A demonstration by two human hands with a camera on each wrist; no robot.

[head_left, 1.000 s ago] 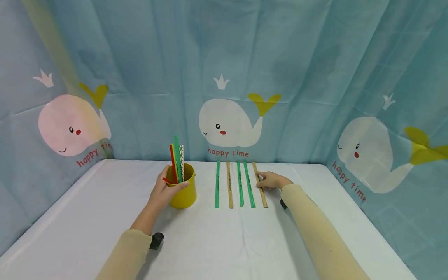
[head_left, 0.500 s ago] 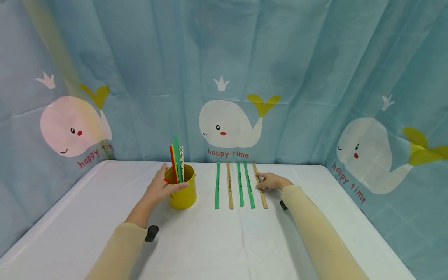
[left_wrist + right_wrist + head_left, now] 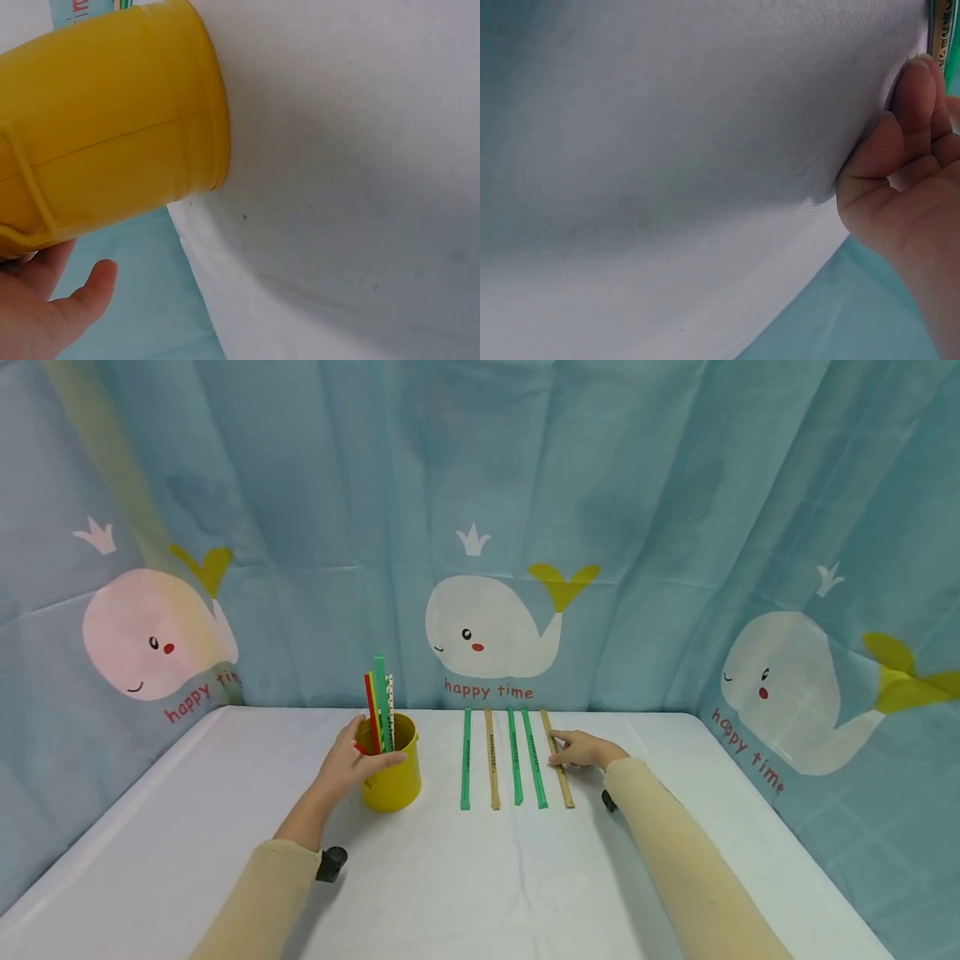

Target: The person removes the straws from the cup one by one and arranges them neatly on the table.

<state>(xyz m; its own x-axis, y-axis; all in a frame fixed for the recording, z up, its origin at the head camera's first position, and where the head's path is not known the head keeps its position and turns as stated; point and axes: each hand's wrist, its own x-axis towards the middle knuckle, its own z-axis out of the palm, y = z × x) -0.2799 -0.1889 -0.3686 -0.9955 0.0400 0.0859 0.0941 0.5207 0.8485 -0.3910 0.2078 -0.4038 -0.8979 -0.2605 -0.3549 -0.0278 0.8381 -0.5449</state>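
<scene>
On the left, a yellow bucket (image 3: pixel 392 783) stands upright with several straws (image 3: pixel 384 714) leaning in it: red, green and a white patterned one. My left hand (image 3: pixel 348 766) holds its near left side, thumb along the front of the rim; some fingers are hidden behind. In the left wrist view, the bucket's wall (image 3: pixel 112 127) fills the upper left. My right hand (image 3: pixel 581 748) has its thumb and fingertips on the rightmost brown wrapped straw (image 3: pixel 564 787), which lies flat. The right wrist view shows the curled fingers (image 3: pixel 919 94) low against the cloth beside that straw.
Left of the brown straw lie two green wrapped straws (image 3: pixel 536 768), another brown one (image 3: pixel 492 768) and a further green one (image 3: pixel 466 768), roughly side by side. White cloth (image 3: pixel 450 877) covers the table. A blue whale-print curtain (image 3: pixel 645 635) hangs behind and at both sides.
My left wrist shifts slightly while the hand stays at the bucket. The right hand and the row of straws keep their places.
</scene>
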